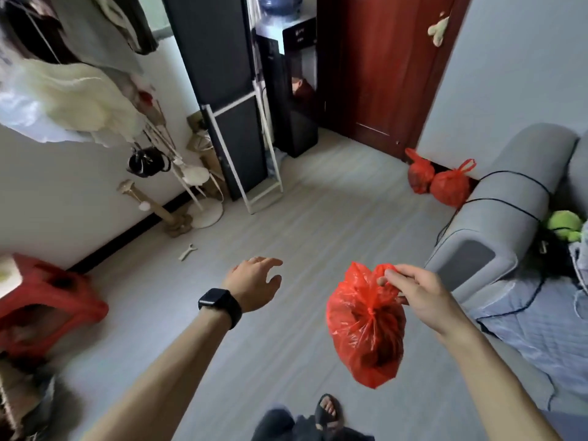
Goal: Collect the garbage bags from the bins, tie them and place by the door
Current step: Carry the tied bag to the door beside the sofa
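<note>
While the right hand [416,291] pinches the knotted handles of a red garbage bag [366,326] hanging in mid-air, the left hand [254,283] reaches forward, fingers loose and holding nothing. Carrying seems under way; next, set it beside the two tied bags [440,183] near the red door [381,65].

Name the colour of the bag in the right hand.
The bag is red, clearest in head view.

No legible text; marks on dispenser panel [299,36] too blurred.
</note>
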Action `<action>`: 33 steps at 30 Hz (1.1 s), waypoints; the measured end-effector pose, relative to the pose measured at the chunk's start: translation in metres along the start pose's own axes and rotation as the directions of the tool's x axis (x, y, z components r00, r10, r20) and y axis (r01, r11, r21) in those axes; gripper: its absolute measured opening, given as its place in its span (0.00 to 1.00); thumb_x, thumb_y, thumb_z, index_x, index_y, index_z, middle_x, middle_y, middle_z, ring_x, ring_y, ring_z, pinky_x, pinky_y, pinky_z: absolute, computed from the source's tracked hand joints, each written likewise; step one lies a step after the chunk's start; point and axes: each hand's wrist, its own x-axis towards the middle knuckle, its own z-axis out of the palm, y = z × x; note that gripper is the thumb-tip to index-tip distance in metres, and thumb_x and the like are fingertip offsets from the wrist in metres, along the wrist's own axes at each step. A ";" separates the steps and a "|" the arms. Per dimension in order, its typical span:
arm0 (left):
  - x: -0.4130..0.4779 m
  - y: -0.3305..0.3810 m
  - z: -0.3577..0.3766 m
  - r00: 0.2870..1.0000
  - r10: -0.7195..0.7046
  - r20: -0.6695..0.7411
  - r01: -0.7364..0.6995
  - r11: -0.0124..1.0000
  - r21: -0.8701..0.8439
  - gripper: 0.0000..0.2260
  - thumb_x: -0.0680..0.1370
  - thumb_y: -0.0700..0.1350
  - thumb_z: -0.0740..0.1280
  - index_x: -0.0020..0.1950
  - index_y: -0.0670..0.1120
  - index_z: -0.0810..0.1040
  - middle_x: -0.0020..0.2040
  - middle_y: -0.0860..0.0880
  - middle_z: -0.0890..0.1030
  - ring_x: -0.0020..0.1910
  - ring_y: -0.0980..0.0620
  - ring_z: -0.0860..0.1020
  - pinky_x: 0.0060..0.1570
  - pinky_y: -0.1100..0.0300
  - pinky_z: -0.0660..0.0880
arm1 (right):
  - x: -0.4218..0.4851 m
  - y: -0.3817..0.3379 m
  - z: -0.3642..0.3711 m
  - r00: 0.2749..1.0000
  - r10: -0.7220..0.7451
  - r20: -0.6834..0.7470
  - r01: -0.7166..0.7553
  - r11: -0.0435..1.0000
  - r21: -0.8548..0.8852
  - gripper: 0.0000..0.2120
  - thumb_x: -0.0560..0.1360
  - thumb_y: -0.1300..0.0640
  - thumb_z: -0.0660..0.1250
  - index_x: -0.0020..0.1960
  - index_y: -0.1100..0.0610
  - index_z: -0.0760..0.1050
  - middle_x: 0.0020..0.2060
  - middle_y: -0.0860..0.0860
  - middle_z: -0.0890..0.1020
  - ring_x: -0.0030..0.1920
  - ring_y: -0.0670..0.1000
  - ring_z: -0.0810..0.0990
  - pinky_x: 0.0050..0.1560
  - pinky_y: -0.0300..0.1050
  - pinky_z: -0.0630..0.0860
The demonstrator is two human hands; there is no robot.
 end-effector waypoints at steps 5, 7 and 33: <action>0.109 0.030 -0.021 0.997 0.077 0.019 -0.076 0.997 -0.014 0.18 0.81 0.55 0.59 0.71 0.58 0.70 0.68 0.51 0.75 0.66 0.48 0.73 0.65 0.53 0.70 | 0.085 -0.026 -0.037 0.998 0.030 -0.056 -0.029 1.000 0.011 0.09 0.80 0.55 0.66 0.46 0.55 0.83 0.41 0.46 0.87 0.41 0.43 0.81 0.42 0.41 0.75; 0.158 0.042 -0.025 0.995 0.096 0.033 -0.096 0.995 -0.014 0.17 0.81 0.55 0.59 0.71 0.58 0.70 0.68 0.51 0.75 0.66 0.48 0.74 0.65 0.53 0.70 | 0.121 -0.034 -0.050 0.996 0.033 -0.084 -0.030 0.999 0.030 0.08 0.80 0.55 0.66 0.47 0.55 0.83 0.41 0.47 0.87 0.40 0.42 0.81 0.42 0.40 0.74; 0.790 0.340 -0.074 0.896 0.326 0.302 -0.358 0.932 0.055 0.20 0.80 0.55 0.57 0.72 0.59 0.68 0.69 0.51 0.74 0.68 0.49 0.72 0.66 0.52 0.67 | 0.656 -0.073 -0.324 0.927 0.292 -0.236 -0.313 0.948 -0.054 0.10 0.77 0.52 0.67 0.45 0.57 0.83 0.42 0.55 0.86 0.44 0.56 0.83 0.53 0.57 0.77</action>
